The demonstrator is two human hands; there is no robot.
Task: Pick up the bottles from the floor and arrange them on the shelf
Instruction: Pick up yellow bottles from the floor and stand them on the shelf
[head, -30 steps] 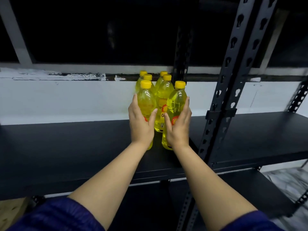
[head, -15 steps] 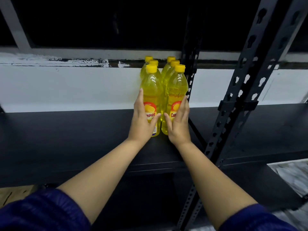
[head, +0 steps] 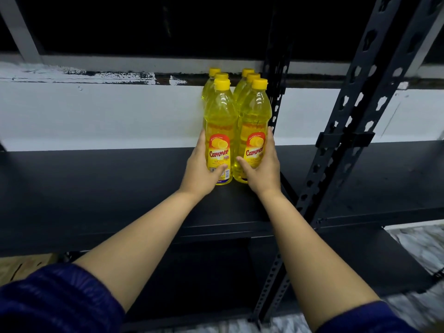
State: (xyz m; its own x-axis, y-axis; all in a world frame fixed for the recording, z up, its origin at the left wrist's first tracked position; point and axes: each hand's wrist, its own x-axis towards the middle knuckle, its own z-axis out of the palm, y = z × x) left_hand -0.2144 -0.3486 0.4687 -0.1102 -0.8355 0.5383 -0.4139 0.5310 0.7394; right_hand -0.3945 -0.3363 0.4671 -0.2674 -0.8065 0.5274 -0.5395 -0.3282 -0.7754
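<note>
Several yellow bottles with yellow caps stand upright in two rows on the black shelf point(head: 96, 188). The front left bottle point(head: 219, 126) and the front right bottle point(head: 255, 121) carry red labels. My left hand point(head: 201, 171) grips the lower part of the front left bottle, thumb across its label. My right hand point(head: 263, 171) grips the lower part of the front right bottle, fingers round its right side. Both bottles rest on the shelf. The rear bottles point(head: 247, 78) show mostly caps and shoulders.
A perforated black upright point(head: 346, 131) rises right of the bottles, with a second post point(head: 276, 92) just behind them. A lower shelf point(head: 360, 260) sits below. Patterned floor point(head: 418, 246) shows at the right. A white wall runs behind the shelf.
Both front bottles moved back against the rear rows and now stand side by side. My hands slid from the bottles' fronts to their outer sides. The view moved closer.
</note>
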